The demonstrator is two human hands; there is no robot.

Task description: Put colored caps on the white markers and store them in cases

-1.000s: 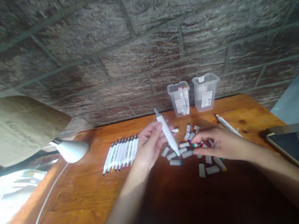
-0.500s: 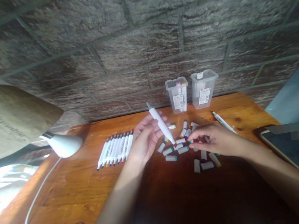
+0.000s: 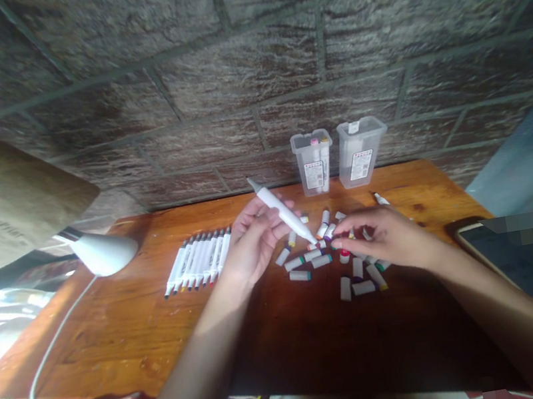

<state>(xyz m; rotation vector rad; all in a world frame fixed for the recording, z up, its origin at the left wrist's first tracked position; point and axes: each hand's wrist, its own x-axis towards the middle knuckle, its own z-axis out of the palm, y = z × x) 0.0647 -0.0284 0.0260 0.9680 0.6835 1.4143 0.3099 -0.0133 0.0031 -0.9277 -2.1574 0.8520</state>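
Note:
My left hand (image 3: pixel 252 243) is closed around the middle of a white marker (image 3: pixel 279 212). The marker tilts, its grey tip end up to the left and its lower end over the loose caps. My right hand (image 3: pixel 393 234) hovers at the right side of the pile, thumb and index finger apart, with a green-ended cap by the thumb tip. Scattered between and below the hands lie several white marker caps (image 3: pixel 321 261) with coloured ends, including a red one (image 3: pixel 344 256). Left of my left hand, a row of white markers (image 3: pixel 198 261) lies side by side.
Two clear plastic cases (image 3: pixel 314 161) stand by the brick wall; the left one holds a few markers, one pink-ended. Another marker (image 3: pixel 380 198) lies behind my right hand. A lamp (image 3: pixel 107 251) is at left, a dark tablet-like device (image 3: pixel 502 250) at right, on the wooden table (image 3: pixel 130 329).
My left hand and the marker have shifted slightly up and left in view. My right hand has moved a little over the caps. The whole view has shifted slightly.

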